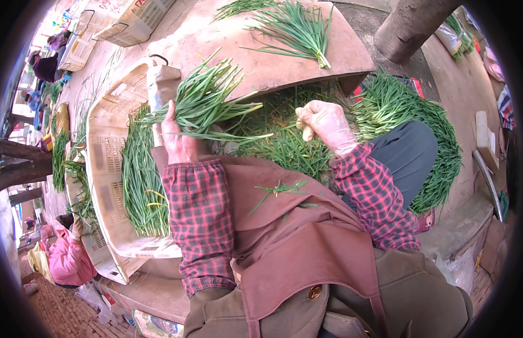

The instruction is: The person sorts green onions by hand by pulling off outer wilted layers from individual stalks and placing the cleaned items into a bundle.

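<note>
My left hand is closed round a loose bunch of green chives, thumb up, the blades fanning out to the right above the crate's edge. My right hand is curled into a fist, with yellowish coverings on its fingertips; whatever may be inside it is hidden. Between the hands, lower down, lies a litter of loose chive leaves. A big heap of chives, pale stems toward me, spreads beside my right knee. Left of my left arm, a cream plastic crate holds long chives laid lengthwise.
Ahead stands a low wooden board with a fanned bunch of chives on it. A tree trunk rises behind its right corner. More crates stand far left. A person in pink is at lower left. Leaf scraps lie on my apron.
</note>
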Action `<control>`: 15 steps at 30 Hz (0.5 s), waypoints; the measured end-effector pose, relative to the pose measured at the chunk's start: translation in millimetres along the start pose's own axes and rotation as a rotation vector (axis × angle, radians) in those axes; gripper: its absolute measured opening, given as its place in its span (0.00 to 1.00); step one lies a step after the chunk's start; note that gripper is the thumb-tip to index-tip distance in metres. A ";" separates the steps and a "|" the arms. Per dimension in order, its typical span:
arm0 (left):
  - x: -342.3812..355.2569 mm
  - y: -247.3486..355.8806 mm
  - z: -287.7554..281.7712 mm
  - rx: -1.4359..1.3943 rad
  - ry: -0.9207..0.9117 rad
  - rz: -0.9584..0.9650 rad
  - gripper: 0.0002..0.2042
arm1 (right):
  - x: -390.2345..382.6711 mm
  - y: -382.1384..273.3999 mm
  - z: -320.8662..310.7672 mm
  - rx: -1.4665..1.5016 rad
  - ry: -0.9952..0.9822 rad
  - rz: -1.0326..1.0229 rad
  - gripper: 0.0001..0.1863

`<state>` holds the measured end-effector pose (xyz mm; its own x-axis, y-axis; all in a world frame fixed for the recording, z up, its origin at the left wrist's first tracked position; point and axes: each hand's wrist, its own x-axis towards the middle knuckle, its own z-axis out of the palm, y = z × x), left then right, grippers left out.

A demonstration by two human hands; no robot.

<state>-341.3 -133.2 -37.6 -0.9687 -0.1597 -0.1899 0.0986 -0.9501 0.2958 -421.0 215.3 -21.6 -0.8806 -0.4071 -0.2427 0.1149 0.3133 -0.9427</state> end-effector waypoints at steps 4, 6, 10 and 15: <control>1.7 -3.0 2.1 0.011 0.001 0.036 0.15 | 13.5 7.0 15.5 -0.007 -0.008 0.056 0.21; 4.2 1.7 -3.9 0.107 0.090 0.064 0.16 | 18.7 15.5 17.7 -0.130 -0.087 -0.181 0.37; 10.3 0.3 -7.3 0.081 0.188 0.075 0.16 | 29.4 9.4 54.2 0.251 -0.250 -0.253 0.38; 12.3 -1.5 -9.6 0.277 0.312 0.196 0.16 | 29.5 0.6 43.4 0.815 -0.284 -0.014 0.10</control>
<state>-351.3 -136.3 -49.4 -0.8191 -0.4422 -0.3654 0.1672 -0.7934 0.5853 -427.0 166.2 -39.2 -0.7484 -0.6397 -0.1754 0.4948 -0.3623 -0.7899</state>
